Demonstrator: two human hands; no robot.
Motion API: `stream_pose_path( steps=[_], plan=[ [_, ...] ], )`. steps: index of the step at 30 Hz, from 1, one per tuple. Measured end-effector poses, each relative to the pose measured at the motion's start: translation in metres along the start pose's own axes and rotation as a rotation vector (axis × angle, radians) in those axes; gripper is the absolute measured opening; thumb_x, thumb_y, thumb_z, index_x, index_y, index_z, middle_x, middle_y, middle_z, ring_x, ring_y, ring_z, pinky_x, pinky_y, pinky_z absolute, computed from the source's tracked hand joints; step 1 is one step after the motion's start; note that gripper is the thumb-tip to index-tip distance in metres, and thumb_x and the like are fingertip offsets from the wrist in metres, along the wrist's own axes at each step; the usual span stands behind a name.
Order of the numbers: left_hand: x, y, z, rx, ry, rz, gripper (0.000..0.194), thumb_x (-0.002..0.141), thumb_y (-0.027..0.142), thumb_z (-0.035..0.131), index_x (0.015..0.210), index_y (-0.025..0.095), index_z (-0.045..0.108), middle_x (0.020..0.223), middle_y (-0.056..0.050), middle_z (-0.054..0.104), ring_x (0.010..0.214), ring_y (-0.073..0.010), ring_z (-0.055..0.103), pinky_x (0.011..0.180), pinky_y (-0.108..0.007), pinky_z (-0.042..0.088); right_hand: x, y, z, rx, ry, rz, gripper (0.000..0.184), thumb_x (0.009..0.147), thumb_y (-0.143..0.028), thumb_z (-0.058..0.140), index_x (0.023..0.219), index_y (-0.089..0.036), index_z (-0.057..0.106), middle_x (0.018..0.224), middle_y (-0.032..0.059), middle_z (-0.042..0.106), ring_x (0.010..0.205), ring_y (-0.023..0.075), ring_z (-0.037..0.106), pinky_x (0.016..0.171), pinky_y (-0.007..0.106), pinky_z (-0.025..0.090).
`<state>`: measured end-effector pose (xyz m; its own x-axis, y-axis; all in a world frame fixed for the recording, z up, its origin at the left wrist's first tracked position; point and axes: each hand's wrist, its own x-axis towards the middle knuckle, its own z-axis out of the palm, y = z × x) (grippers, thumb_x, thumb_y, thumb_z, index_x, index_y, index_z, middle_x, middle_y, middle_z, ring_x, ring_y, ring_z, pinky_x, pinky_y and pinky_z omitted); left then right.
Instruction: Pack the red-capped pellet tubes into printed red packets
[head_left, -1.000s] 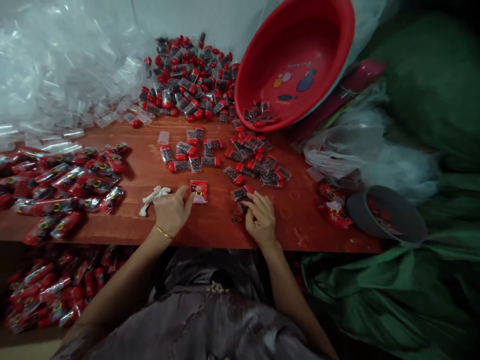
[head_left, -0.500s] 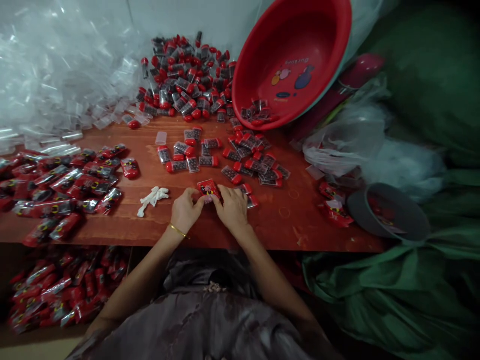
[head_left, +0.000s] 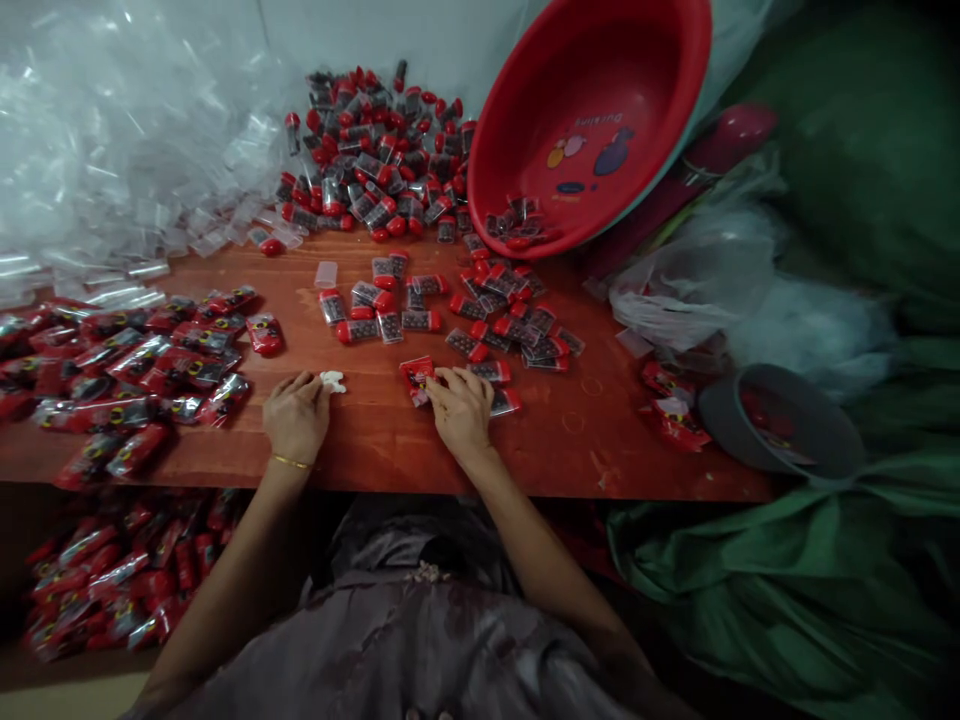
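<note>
Has the right hand [head_left: 459, 410] at the near middle of the red-brown table [head_left: 375, 450], fingers curled and close together at the right edge of a small red packet [head_left: 416, 374]; cannot tell whether clamped on it or only touching. Has that packet set askew just left of the right hand. Just right of the same hand, shows two capped containers [head_left: 505, 402], one a little farther off, one nearer, both partly hidden by the fingers.

Rests the left hand [head_left: 296, 415] well apart to the left, fingers bunched together over a white wad [head_left: 332, 381], with only an end peeking out at the right; cannot tell whether closed on it or just lying over it. Wears a gold bracelet [head_left: 291, 461] on the left wrist.

Beyond the packet, has a middle group of containers [head_left: 420, 320], and to its right a denser group [head_left: 516, 330]. Farther off, shows a big heap of containers [head_left: 382, 165], with a tipped red basin [head_left: 600, 80] to its right. At far left, has a mound of clear sleeves [head_left: 135, 130]; nearer, a pile of wrapped red packs [head_left: 135, 370], with a single pack [head_left: 265, 334] just right of it. At right, shows clear plastic bags [head_left: 686, 290] and, nearer, a grey bowl [head_left: 721, 420]; at near right, green cloth [head_left: 780, 590].
</note>
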<state>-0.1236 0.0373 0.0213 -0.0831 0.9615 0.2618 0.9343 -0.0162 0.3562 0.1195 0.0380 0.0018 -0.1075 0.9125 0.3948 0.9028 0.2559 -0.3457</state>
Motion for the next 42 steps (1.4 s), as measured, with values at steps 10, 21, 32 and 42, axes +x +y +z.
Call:
stream_pose_path(
  steps=[10,21,32,42],
  plan=[
    [-0.007,0.086,-0.012,-0.723,-0.221,-0.114,0.038,0.078,0.049,0.058,0.089,0.015,0.072,0.084,-0.009,0.073,0.078,-0.0216,0.065,0.073,-0.030,0.047,-0.007,-0.013,-0.032,0.029,0.129,-0.115,0.023,0.092,-0.023,0.048,0.097,-0.031,0.069,0.111,-0.0013,0.069,0.111,0.0199,0.052,0.104,0.043,0.018],
    [-0.026,0.117,0.004,-1.132,-0.210,-0.184,0.022,0.073,0.036,0.067,0.066,0.015,0.071,0.060,-0.001,0.067,0.057,-0.0113,0.057,0.061,-0.022,0.044,-0.027,-0.032,-0.038,0.765,0.043,0.345,0.033,0.089,-0.041,0.046,0.070,-0.018,0.060,0.059,-0.0018,0.059,0.054,0.0113,0.052,0.053,0.022,0.039],
    [-0.028,0.133,0.010,-1.496,-0.376,-0.493,0.034,0.053,0.042,0.081,0.070,0.014,0.073,0.065,0.000,0.068,0.060,-0.0090,0.056,0.063,-0.021,0.046,-0.030,-0.021,-0.043,0.614,0.073,0.245,0.030,0.091,-0.035,0.039,0.067,-0.020,0.049,0.059,-0.0030,0.053,0.054,0.0099,0.046,0.054,0.021,0.033],
    [-0.015,0.138,0.002,-1.571,-0.430,-0.831,0.045,0.035,0.040,0.088,0.062,0.014,0.063,0.059,0.002,0.064,0.054,-0.0084,0.057,0.054,-0.021,0.047,-0.021,0.020,-0.075,-0.272,-0.414,0.716,0.063,0.087,-0.065,0.034,0.083,-0.012,0.067,0.077,0.0207,0.070,0.079,0.0294,0.068,0.067,0.034,0.044]
  ],
)
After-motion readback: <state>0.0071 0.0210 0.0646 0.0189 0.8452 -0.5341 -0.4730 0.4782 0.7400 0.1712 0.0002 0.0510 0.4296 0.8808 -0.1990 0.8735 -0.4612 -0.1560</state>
